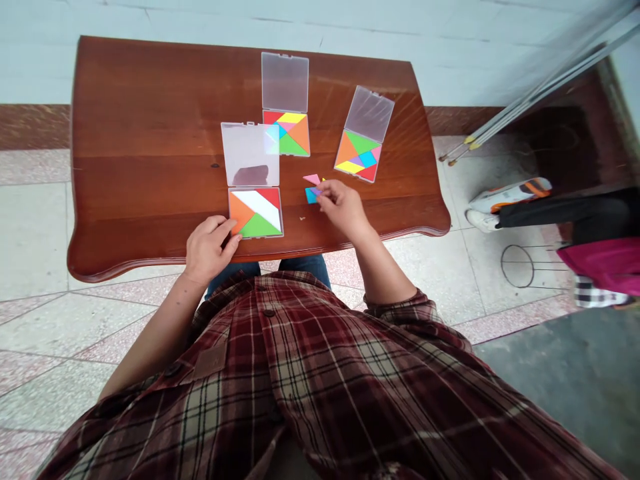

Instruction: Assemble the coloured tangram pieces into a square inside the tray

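An open clear plastic case (256,212) near the table's front edge holds orange, red and green tangram pieces, with part of its tray bare and white. My left hand (209,247) rests at the case's left corner, fingers curled against its edge. My right hand (343,205) is to the right of the case, fingertips pinched on a small purple piece (315,192) lying over a blue square piece (311,195). A pink triangle (312,179) lies loose just beyond them, with a bit of yellow beside it.
Two more open cases with full colourful tangram sets lie farther back, one in the middle (287,132) and one at the right (359,156). The wooden table (140,153) stands against a pale wall. Another person's leg and shoe (510,197) are on the floor at right.
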Tool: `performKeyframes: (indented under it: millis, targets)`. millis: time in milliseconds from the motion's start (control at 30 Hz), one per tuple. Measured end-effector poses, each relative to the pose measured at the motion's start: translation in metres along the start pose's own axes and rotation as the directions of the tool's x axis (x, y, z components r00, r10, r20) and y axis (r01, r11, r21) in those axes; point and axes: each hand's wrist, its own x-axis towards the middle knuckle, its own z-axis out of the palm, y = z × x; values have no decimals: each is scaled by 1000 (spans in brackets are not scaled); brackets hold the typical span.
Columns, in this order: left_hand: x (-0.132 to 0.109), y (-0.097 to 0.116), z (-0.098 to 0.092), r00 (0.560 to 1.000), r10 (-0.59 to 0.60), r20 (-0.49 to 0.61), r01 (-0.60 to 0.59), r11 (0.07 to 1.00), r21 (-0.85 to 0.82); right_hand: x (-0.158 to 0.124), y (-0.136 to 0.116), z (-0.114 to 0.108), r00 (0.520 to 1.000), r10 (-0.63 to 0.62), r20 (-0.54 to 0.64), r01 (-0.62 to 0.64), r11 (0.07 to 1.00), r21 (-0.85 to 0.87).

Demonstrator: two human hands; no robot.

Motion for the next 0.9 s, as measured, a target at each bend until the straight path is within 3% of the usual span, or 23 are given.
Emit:
performKeyframes:
  millis: [100,200,500,700,900]
  targets:
    - [0,-1,1,1000,-26,-3,26,1000,0,5,19,-16,994,25,-109,-34,996,-81]
    - [1,-2,1,998,-55,14,55,998,12,9,24,-22,993,27,-115,-46,985,-164]
    - [2,-2,-1,995,-91,40,91,996,15,23,11,-18,986,160,-53,-168,900,-403]
    - [1,-2,0,995,-85,43,84,996,7,26,15,-29,991,116,64,-79,905,-417]
    - [1,0,-1,993,-104,56,105,994,-16,36,14,-34,977,150,151,-56,867,-495]
